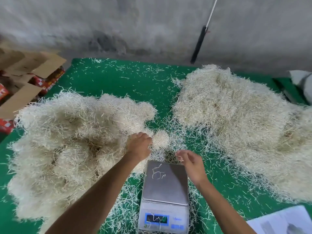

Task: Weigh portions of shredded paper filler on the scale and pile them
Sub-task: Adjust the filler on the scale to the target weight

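Observation:
A digital scale (164,196) with a steel pan sits on the green cloth at the bottom centre; only a few paper strands lie on the pan. A big pile of cream shredded paper (67,146) spreads on the left and another pile (236,119) on the right. My left hand (140,146) reaches forward beyond the scale, and its curled fingers hold a small clump of shredded paper (161,139) at the left pile's edge. My right hand (190,162) hovers over the pan's far right corner with fingers loosely spread and holds nothing.
Open cardboard boxes (25,78) with red packs stand at the far left edge. A grey wall runs behind, with a black rod (199,44) leaning on it. White printed sheets (283,222) lie at the bottom right. A grey sack (302,81) sits at the right edge.

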Available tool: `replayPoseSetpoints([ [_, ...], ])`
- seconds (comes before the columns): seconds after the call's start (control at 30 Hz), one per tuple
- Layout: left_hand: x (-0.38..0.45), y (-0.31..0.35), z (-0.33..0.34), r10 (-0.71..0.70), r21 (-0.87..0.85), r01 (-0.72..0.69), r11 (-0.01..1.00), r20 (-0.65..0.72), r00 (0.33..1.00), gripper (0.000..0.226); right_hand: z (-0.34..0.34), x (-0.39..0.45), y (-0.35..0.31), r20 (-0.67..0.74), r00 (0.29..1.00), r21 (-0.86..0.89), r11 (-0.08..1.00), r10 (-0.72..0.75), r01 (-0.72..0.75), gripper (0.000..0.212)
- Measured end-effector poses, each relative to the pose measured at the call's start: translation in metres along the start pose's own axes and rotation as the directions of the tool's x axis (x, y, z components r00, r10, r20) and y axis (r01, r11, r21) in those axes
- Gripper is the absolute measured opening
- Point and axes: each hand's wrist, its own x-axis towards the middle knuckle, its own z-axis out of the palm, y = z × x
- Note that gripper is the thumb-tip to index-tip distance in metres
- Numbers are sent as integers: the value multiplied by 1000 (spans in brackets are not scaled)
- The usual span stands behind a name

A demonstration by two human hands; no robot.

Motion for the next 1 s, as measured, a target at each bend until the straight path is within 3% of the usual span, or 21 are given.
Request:
replayPoseSetpoints([
  [0.1,3,12,-2,2,-76,1,997,41,999,34,-17,2,0,-21,1000,28,1000,3,-2,25],
  [0.27,33,75,-25,58,-302,-76,950,-67,996,36,-44,24,-3,-36,999,16,1000,-24,25,23],
  [0.37,64,113,-39,96,-306,-120,945,-91,991,41,-65,53,-10,-47,996,-54,996,-79,76,18],
  [0.53,130,135,-50,101,-308,-119,944,-71,992,43,-97,132,-17,-64,984,-250,958,-164,143,30],
  [0.63,175,134,-51,77,-354,-96,930,-69,995,48,-113,192,-21,-12,953,-512,820,-303,254,34],
  [0.7,199,130,-43,35,-397,-57,916,-62,997,48,-115,232,-16,72,928,-719,626,-365,302,43],
  [0.77,216,128,-28,-42,-497,18,868,-38,998,44,-106,261,-2,166,936,-860,419,-309,291,58],
  [0.83,223,129,-11,-167,-668,185,721,91,982,39,-88,273,25,204,966,-920,305,-158,244,66],
  [0.9,220,132,5,-226,-824,396,406,330,917,35,-72,263,54,158,985,-938,302,-72,173,56],
  [0.93,216,133,9,-225,-839,491,235,444,867,39,-68,254,63,115,991,-922,365,-69,133,46],
  [1.0,204,133,13,-181,-797,603,18,591,786,49,-61,232,73,54,988,-829,545,-146,126,25],
])
